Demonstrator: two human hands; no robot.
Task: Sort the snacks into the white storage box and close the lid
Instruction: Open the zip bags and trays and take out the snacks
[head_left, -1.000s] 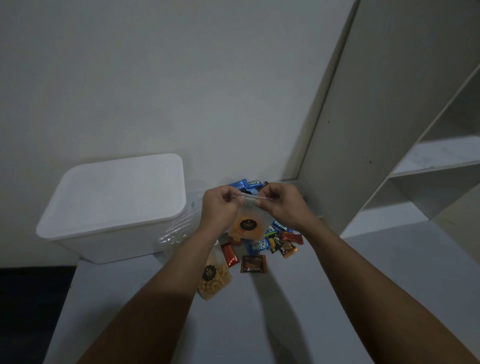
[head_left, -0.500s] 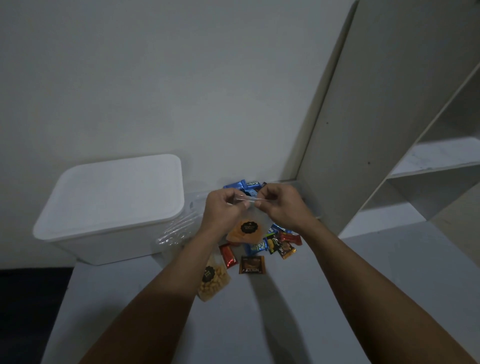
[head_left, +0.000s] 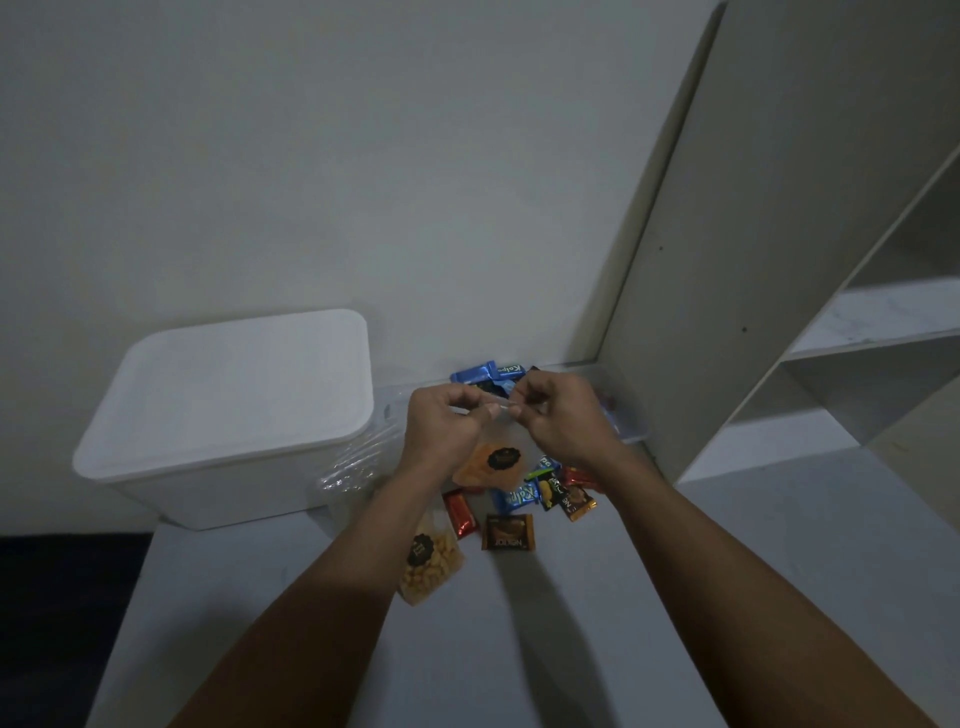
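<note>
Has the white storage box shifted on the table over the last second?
No. The white storage box sits against the wall, left of the snack pile, lid on; the slight offset looks like head-camera motion.

Head-worn view, downward, close over table (head_left: 519, 649)
</note>
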